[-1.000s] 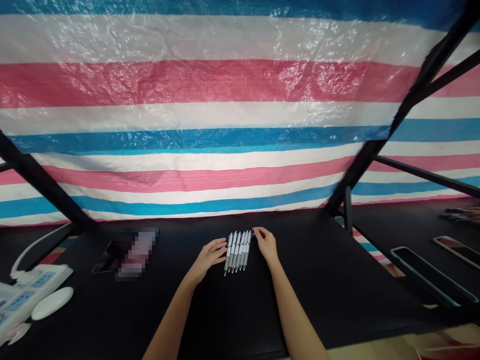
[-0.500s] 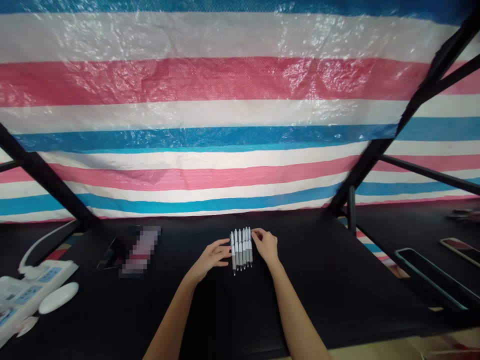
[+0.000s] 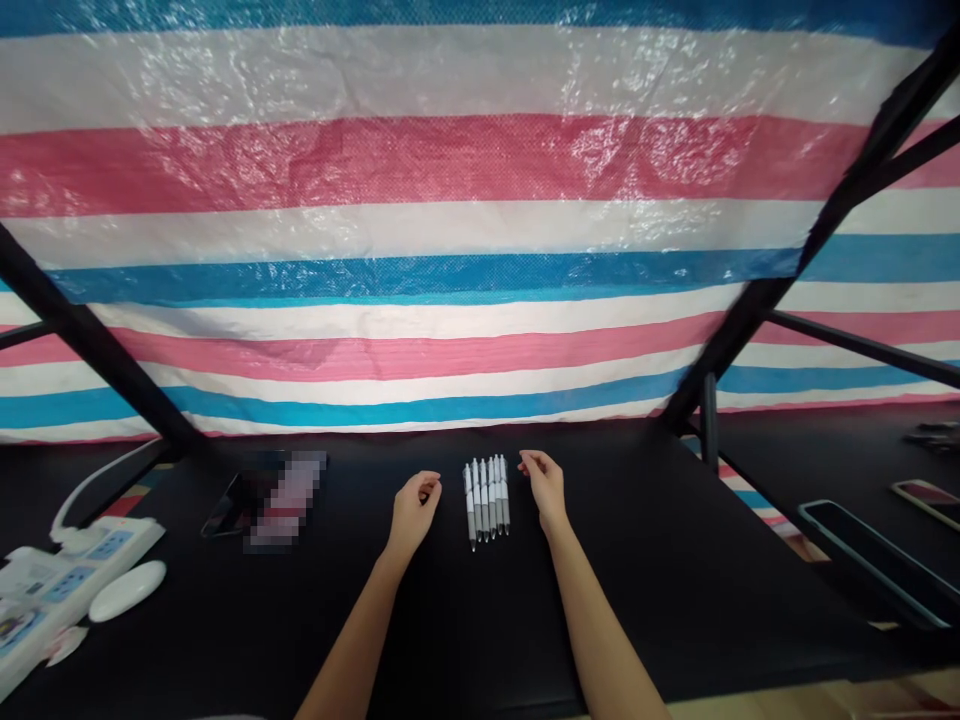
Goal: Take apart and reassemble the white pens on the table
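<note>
Several white and grey click pens [image 3: 487, 498] lie side by side in a row on the black table, their tips toward me. The leftmost one sits slightly nearer to me than the others. To the left of the row is my left hand [image 3: 415, 508], apart from the pens, its fingers loosely bent with a gap between them and nothing held. My right hand [image 3: 544, 488] hovers just right of the row, not touching it. Its fingers are half curled and slightly apart, with no object visible in them.
A dark phone-like device [image 3: 234, 503], partly pixelated, lies at left. Nearer are a white power strip [image 3: 71, 580] and a white oval object [image 3: 127, 591]. Black frame bars [image 3: 112, 360] slant up on both sides before a striped tarp [image 3: 450, 230]. Phones [image 3: 874, 560] lie at far right.
Both hands have drawn away from the pens, the left one to the left and the right one to the right. The left fingers went from stretched out to loosely curled. The pens stay in their row.
</note>
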